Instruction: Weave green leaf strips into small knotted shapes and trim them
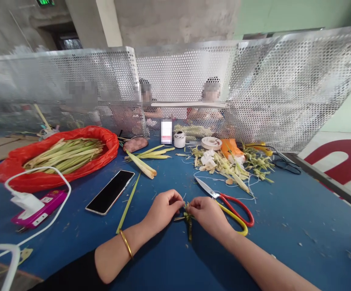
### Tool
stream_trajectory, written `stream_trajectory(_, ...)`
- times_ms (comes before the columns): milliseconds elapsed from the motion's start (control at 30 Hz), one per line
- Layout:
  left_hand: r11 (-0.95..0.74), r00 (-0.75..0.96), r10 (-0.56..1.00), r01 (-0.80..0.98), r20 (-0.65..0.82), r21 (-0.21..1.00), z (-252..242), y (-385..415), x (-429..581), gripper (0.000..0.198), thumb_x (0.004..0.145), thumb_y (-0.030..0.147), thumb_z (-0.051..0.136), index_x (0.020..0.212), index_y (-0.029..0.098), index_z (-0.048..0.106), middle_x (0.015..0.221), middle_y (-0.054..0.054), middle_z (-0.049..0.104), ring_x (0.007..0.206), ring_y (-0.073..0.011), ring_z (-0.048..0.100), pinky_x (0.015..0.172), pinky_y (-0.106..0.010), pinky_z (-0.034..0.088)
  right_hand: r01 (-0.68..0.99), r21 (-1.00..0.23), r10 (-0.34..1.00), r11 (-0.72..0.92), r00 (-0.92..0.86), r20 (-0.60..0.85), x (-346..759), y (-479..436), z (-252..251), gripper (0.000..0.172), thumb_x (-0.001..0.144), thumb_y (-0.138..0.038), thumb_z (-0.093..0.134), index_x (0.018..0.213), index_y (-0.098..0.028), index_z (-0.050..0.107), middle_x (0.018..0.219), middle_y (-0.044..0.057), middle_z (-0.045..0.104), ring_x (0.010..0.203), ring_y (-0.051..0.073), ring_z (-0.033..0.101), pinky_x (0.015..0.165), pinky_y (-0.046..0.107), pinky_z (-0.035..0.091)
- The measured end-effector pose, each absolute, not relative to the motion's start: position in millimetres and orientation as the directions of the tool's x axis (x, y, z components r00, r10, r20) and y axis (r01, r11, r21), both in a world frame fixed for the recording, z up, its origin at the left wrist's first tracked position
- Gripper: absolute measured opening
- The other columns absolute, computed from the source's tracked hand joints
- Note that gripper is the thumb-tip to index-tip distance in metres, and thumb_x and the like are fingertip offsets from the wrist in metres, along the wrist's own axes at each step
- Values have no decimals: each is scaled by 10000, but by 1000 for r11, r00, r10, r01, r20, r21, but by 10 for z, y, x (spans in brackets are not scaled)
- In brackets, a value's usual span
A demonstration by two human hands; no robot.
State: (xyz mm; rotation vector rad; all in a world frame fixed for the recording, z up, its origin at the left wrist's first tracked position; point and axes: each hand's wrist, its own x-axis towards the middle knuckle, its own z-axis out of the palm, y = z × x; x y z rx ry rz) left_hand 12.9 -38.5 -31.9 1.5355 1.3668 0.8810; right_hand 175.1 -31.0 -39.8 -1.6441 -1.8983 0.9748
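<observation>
A small bundle of green plant strips (189, 226) hangs between my two hands, low over the blue table (169, 258). My left hand (170, 206), with a gold bangle on its wrist, pinches at the left side of its top; what lies between the fingertips is too small to name. The fingers of my right hand (202, 209) are closed on the bundle's top. Scissors (216, 196) with one red and one yellow handle lie beside and partly behind my right hand. A long green leaf strip (129, 203) rests left of my hands.
A black phone (111, 192), a purple power strip (40, 210) with a white cable and a red bag (108, 139) of leaves lie left. Scraps (234, 171), a tape roll (211, 143) and leaves (143, 165) lie ahead. People (210, 97) sit behind a perforated metal screen (181, 72).
</observation>
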Motion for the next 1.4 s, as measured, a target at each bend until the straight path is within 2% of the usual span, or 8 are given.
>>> stream_trajectory(167, 100, 81, 989, 280, -127, 955, -382, -433, 256, 110, 769, 285, 562, 724, 185, 545, 529, 50, 552, 489, -104, 531, 493, -202, 386, 671, -738, 968, 73, -227, -111, 1777, -304, -356, 207, 790, -267, 574, 598, -189, 573, 534, -25, 505, 543, 123, 440, 495, 239, 251)
stream_trajectory(267, 149, 67, 983, 240, -169, 959, -362, -442, 303, 92, 791, 262, 529, 740, 186, 521, 600, 22, 633, 470, -94, 549, 463, -188, 371, 634, -768, 946, 89, -296, -135, 1838, -281, -342, 64, 773, -150, 556, 806, -191, 593, 582, -50, 502, 550, 114, 471, 498, 220, 278)
stream_trajectory(400, 171, 107, 974, 233, -200, 957, -325, -430, 320, 67, 805, 230, 508, 756, 186, 494, 717, -10, 693, 468, -91, 576, 432, -182, 365, 630, -766, 923, 126, -357, -142, 1883, -272, -328, 263, 738, -63, 538, 971, -185, 527, 626, -69, 473, 563, 110, 471, 510, 213, 290)
stream_trajectory(667, 179, 117, 970, 250, -214, 951, -397, -388, 316, 23, 762, 184, 517, 750, 172, 532, 645, -1, 664, 424, -92, 556, 372, -174, 315, 717, -646, 917, 263, -395, -65, 1869, -302, -322, 262, 720, -69, 564, 940, -205, 522, 585, -73, 452, 561, 122, 448, 519, 227, 244)
stream_trajectory(833, 202, 111, 966, 240, -233, 950, -452, -333, 308, 25, 750, 192, 525, 752, 173, 542, 624, 13, 651, 371, -74, 495, 366, -178, 337, 775, -533, 919, 339, -395, 11, 1833, -343, -323, 135, 722, -78, 537, 778, -201, 535, 731, 1, 595, 676, 152, 537, 570, 245, 264)
stream_trajectory(1133, 156, 227, 945, 324, -236, 933, -400, -322, 295, 66, 749, 233, 565, 729, 172, 546, 603, -3, 664, 372, -78, 490, 386, -185, 372, 779, -478, 863, 405, -498, -81, 2036, -288, -167, 120, 718, -79, 583, 706, -188, 632, 778, 13, 588, 682, 137, 525, 598, 243, 300)
stream_trajectory(1300, 220, 222, 926, 340, -305, 914, -276, -350, 309, 78, 713, 232, 598, 706, 155, 595, 604, -13, 658, 413, -83, 512, 421, -189, 384, 675, -655, 849, 340, -520, -94, 2107, -280, -43, 41, 765, -194, 616, 727, -199, 629, 763, -7, 572, 666, 126, 516, 581, 227, 347)
stream_trajectory(1400, 197, 242, 926, 340, -288, 920, -268, -361, 303, 69, 679, 207, 591, 652, 149, 617, 584, -5, 641, 425, -82, 509, 437, -190, 381, 593, -723, 866, 354, -499, 14, 2042, -306, -41, 114, 808, -258, 588, 713, -196, 589, 732, -17, 545, 636, 117, 495, 558, 222, 359)
